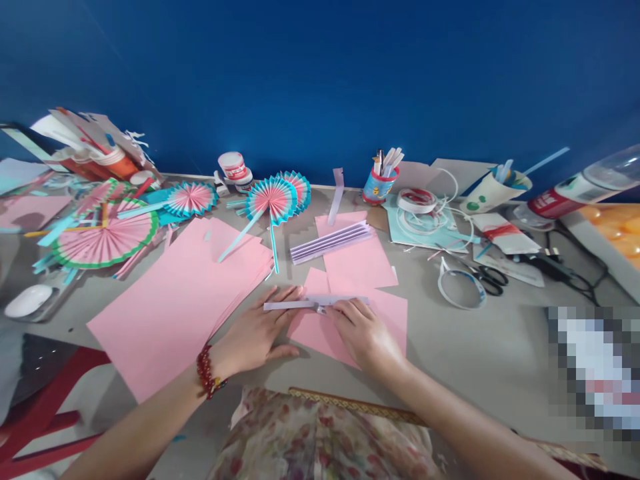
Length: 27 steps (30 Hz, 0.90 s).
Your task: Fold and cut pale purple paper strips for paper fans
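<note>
A narrow light purple strip of paper (287, 305) lies crosswise in front of me, with more purple paper (340, 300) just behind its right part. My left hand (255, 333) lies flat at the strip's left end, fingers stretched out. Bent and closed, the fingers of my right hand (365, 333) press near the strip's right part. A small greyish tip (319, 308) shows beside these fingertips; what it belongs to is hidden. Beneath both hands is a pink sheet (385, 317). Behind it, a pleated purple paper (330, 244) rests partly on another pink sheet (360, 263).
A pink paper stack (175, 313) lies left. Folded paper fans (270, 203) and a glue jar (235, 172) stand behind. To the right are a pen cup (380, 181), a tape roll (461, 287), scissors (493, 277) and a tilted bottle (580, 193). A blue wall (320, 80) closes the back.
</note>
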Tool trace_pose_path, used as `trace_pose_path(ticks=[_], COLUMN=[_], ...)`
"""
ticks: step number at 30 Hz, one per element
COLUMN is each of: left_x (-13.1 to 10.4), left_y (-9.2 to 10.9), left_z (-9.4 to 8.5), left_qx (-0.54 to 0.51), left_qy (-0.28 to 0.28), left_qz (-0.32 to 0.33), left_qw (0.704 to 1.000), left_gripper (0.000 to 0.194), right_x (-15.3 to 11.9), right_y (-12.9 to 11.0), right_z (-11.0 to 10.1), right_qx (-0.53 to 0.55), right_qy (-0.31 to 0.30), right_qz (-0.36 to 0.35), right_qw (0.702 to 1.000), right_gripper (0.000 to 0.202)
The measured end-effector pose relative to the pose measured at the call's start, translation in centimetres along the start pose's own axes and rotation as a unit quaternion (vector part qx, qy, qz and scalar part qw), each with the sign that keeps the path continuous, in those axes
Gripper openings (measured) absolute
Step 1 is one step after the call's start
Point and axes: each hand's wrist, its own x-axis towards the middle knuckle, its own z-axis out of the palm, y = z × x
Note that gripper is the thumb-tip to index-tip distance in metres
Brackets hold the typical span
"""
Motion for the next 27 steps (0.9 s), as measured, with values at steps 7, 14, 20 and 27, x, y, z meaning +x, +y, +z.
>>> trace_pose_path(ticks=[7,14,20,27], left_x=[-0.01,-0.54,-0.52,-0.57], left_y=[-0.01,-0.07,-0.02,-0.08], left_z=[-0.01,0.27,0.07,0.09], left_qx=[-0.003,0.003,-0.008,-0.013], left_qy=[0.0,0.009,0.009,0.011], left_qz=[-0.004,-0.02,-0.018,-0.016], left_qw=[1.0,1.0,1.0,1.0], left_gripper=[0.087,0.085,0.087,0.086], right_x=[-0.08,0.12,0.69,0.39], right_y=[-0.03,-0.15,-0.45,-0.79], right_z=[-0.08,-0.26,-0.04,-0.3], right_qx=[0.014,-0.004,-0.016,0.004], right_qy=[-0.004,-0.01,-0.025,-0.031], right_qz=[0.005,0.006,0.015,0.015], right_qw=[1.0,1.0,0.999,0.999], right_gripper=[0.032,0.028,0.024,0.032])
